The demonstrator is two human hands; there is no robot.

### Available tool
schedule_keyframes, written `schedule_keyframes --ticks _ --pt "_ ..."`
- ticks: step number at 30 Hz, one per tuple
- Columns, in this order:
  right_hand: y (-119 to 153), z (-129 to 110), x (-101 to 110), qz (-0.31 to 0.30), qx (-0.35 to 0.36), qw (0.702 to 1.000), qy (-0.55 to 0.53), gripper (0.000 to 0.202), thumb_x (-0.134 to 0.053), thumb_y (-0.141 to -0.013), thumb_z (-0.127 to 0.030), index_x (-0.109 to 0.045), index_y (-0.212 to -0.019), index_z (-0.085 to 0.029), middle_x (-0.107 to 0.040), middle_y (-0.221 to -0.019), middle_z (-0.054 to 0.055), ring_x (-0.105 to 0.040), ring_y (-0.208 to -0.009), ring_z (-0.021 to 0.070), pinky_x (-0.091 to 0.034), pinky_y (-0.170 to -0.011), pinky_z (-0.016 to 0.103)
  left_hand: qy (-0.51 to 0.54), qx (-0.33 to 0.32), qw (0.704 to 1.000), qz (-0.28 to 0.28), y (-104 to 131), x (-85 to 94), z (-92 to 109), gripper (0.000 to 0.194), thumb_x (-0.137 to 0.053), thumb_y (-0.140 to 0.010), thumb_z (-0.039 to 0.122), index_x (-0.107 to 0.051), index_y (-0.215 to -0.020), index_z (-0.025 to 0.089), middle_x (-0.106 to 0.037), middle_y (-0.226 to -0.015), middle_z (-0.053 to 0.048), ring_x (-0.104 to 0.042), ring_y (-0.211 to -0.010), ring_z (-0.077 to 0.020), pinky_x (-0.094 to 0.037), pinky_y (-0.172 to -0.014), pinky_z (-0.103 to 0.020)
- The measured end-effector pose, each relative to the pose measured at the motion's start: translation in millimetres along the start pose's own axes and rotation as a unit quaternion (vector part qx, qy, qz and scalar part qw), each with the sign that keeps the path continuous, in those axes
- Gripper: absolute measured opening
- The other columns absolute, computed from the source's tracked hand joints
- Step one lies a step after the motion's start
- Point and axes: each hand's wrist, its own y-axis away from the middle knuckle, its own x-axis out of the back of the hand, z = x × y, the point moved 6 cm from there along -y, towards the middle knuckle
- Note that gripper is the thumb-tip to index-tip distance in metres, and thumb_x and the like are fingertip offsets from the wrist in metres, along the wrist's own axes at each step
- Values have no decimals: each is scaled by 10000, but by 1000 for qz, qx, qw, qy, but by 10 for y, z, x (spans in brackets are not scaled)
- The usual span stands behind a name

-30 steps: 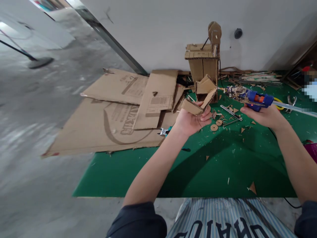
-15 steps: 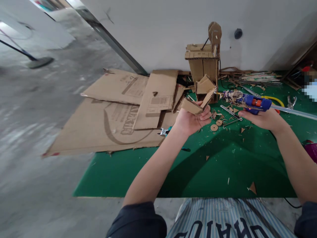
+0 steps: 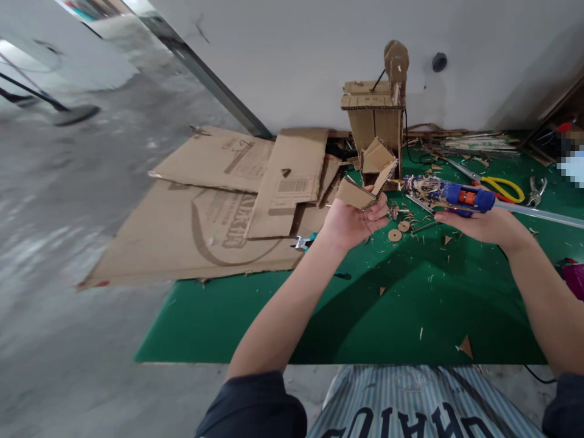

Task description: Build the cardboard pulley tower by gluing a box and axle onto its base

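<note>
Your left hand (image 3: 353, 222) cradles a small folded brown cardboard piece (image 3: 365, 190). Your right hand (image 3: 479, 222) is closed on a blue glue gun (image 3: 449, 194), nozzle at its edge. The gluing looks underway, with the joint unfinished.

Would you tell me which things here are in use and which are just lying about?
In use: cardboard piece in left hand; glue gun in right hand.
Lying about: yellow scissors, cardboard sheets, cardboard tower, cardboard discs.
</note>
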Motion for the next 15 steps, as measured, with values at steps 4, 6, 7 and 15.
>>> schedule_keyframes --ticks 4,6,7,15 --pt "-10 -1 41 26 21 999 18 413 -732 -810 -702 -735 -967 -320 -719 -802 43 -684 -759 301 -539 -634 416 -2 1 1000 8 -16 10 -8 344 -565 -941 240 -486 -613 174 -418 -566 24 -378 -440 -71 -322 -440 -194" --pt "-27 54 76 46 27 998 28 397 -725 -827 -682 -734 -965 -311 -718 -815 52 -678 -785 301 -537 -655 423 -1 2 1000 10 -22 5 -10 345 -580 -937 259 -487 -615 176 -415 -559 25 -369 -437 -72 -321 -439 -197" --pt "-37 95 90 56 24 998 33 386 -721 -838 -671 -732 -964 -306 -715 -813 55 -672 -780 297 -531 -656 424 0 3 1000 10 -24 1 -11 347 -583 -934 262 -485 -612 177 -412 -555 26 -366 -436 -73 -318 -438 -198" --pt "-75 225 83 78 28 996 43 395 -695 -846 -682 -682 -849 -287 -663 -726 42 -679 -802 300 -543 -670 430 2 5 1000 0 -17 4 -18 387 -447 -986 226 -497 -606 169 -436 -568 3 -404 -446 -87 -355 -444 -201"
